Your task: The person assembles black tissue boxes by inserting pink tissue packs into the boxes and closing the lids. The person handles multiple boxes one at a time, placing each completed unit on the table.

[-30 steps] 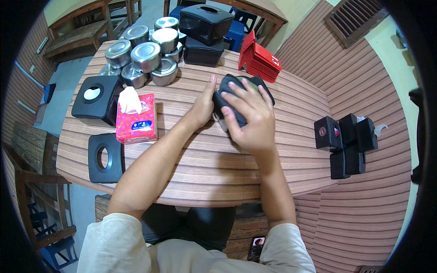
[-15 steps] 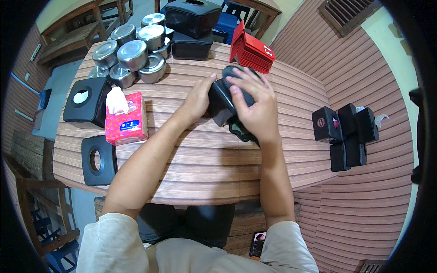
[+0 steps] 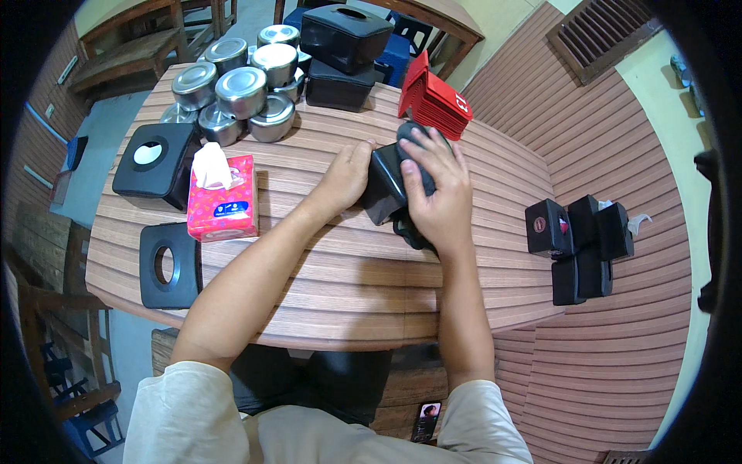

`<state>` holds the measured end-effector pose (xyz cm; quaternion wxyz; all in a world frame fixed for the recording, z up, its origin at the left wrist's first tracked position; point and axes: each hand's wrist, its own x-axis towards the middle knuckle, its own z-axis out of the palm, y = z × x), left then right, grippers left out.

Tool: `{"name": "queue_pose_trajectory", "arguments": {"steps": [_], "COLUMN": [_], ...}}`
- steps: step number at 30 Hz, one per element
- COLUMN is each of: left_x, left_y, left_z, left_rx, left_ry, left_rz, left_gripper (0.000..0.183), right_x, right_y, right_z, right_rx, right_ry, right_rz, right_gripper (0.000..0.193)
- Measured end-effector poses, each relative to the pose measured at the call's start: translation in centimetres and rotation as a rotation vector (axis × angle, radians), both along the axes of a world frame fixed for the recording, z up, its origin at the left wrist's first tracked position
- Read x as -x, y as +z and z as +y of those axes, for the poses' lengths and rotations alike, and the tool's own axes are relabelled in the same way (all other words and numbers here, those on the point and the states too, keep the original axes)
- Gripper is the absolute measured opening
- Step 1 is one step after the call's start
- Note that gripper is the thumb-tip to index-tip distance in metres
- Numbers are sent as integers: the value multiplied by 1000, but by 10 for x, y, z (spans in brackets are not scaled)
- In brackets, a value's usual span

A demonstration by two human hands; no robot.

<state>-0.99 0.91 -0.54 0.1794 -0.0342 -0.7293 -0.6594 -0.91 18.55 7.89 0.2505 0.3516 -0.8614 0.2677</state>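
Observation:
My left hand [image 3: 346,176] grips the left side of a glossy black tissue box cover [image 3: 384,185], held tilted above the table. Most of its fingers are hidden behind the box. My right hand [image 3: 442,185] presses a dark cloth [image 3: 407,133] against the box's upper right side, fingers bent over it. More dark cloth hangs below that palm. Left of my forearm stands a pink tissue pack [image 3: 224,210] with a white tissue sticking out. A black box cover [image 3: 157,170] with a round hole sits behind it, and a flat black lid [image 3: 171,267] with a round hole lies nearer me.
Several lidded metal tins [image 3: 241,93] are stacked at the back left. Two black tissue boxes [image 3: 346,37] stand one on another beside them. Red folded number stands [image 3: 435,100] are at the back. Several black boxes [image 3: 550,228] sit at the right edge, near the wall. A phone [image 3: 427,421] lies on the bench.
The view has shifted slightly. My right hand has moved a little on the box with the cloth, its fingers more bent. My left hand keeps its hold.

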Motion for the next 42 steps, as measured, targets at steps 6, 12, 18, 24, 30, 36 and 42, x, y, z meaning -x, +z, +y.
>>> {"name": "queue_pose_trajectory", "arguments": {"steps": [6,12,18,24,30,36,42], "left_x": [1,8,11,2,2,-7,-13], "left_y": [-9,-10,-12,-6,-2,2,8], "left_z": [-8,-12,-6,1,0,7,11], "left_rx": [259,171,219,69,-135,-78,-380], "left_ry": [38,-141,-44,-28,-168,-95,-213], "left_rz": [269,240,113,41,-153,-105,-160], "left_gripper": [33,29,34,55,58,59,67], "right_x": [-35,-30,-10,21,37,52,68], "right_y": [5,3,0,-6,-13,-27,-56], "right_z": [-28,-26,-13,7,21,32,35], "right_rx": [-129,-91,9,229,468,793,1156], "right_ry": [101,149,31,-80,-28,68,116], "right_rz": [69,22,-47,-171,-334,-607,-855], "right_gripper": [33,25,22,24,30,41,53]}}
